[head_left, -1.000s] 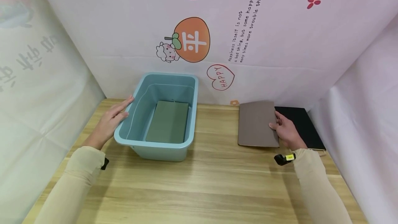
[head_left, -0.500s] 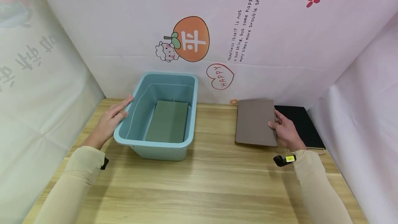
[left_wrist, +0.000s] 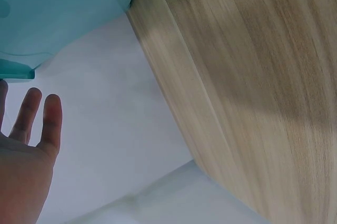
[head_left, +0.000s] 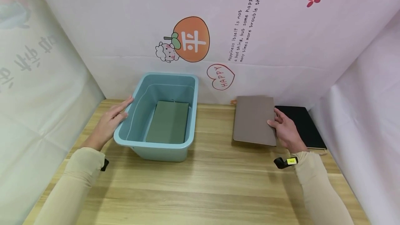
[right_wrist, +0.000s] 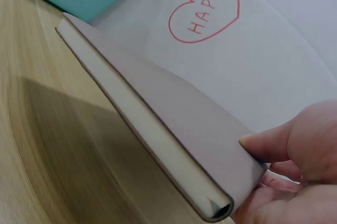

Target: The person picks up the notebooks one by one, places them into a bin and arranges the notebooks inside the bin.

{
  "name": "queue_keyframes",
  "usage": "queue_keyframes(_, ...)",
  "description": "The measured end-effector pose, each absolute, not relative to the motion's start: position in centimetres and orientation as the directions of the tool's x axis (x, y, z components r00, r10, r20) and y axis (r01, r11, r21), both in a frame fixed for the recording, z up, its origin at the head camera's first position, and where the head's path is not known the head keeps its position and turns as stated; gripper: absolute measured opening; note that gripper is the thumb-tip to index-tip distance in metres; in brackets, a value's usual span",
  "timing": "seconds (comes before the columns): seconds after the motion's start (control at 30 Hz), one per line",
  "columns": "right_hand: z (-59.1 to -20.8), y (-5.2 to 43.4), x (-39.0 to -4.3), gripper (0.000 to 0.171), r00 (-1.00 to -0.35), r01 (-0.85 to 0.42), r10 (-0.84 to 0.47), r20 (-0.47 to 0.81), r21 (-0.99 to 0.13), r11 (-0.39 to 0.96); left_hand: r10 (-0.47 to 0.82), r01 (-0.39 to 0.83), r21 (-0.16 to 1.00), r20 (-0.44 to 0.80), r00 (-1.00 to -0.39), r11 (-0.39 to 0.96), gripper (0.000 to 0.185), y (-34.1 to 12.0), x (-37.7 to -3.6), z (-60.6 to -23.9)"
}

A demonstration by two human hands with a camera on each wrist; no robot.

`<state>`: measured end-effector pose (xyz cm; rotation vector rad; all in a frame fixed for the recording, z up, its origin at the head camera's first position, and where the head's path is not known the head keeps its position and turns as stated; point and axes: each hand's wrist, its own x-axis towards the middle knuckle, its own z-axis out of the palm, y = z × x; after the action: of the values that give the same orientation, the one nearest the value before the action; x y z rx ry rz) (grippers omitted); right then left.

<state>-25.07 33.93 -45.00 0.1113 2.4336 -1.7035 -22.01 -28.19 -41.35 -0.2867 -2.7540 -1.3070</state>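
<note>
My right hand point(head_left: 288, 133) pinches a taupe hardcover notebook point(head_left: 253, 120) by its right edge, thumb on the cover. In the right wrist view the notebook point(right_wrist: 158, 103) is held tilted over the table, its pale page edges and rounded spine end showing. My left hand point(head_left: 109, 122) rests with extended fingers against the left rim of a light blue plastic bin point(head_left: 191, 138). From the left wrist, the fingers point(left_wrist: 51, 116) look straight, right at the rim. Inside the bin, a green notebook point(head_left: 168, 122) lies flat on the bottom.
A black notebook point(head_left: 301, 126) lies on the wooden table point(head_left: 206, 190) at the right, partly behind my right hand. White printed cloth point(head_left: 281, 37) rises along the back, with more cloth at both sides. The bin stands close to the back cloth.
My right hand has lifted the taupe notebook slightly and shifted it left, uncovering more room between it and the black one. My left hand has stayed at the bin's rim.
</note>
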Motion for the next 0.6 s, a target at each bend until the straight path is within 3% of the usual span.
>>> queue_keyframes(0.6,-43.2,32.5,-24.5,0.079,-0.984,0.120,-0.109,-0.139,-0.980,0.160,0.147,0.214,0.761,0.156,-0.977,0.613,0.049,-28.2,-21.9,-41.5)
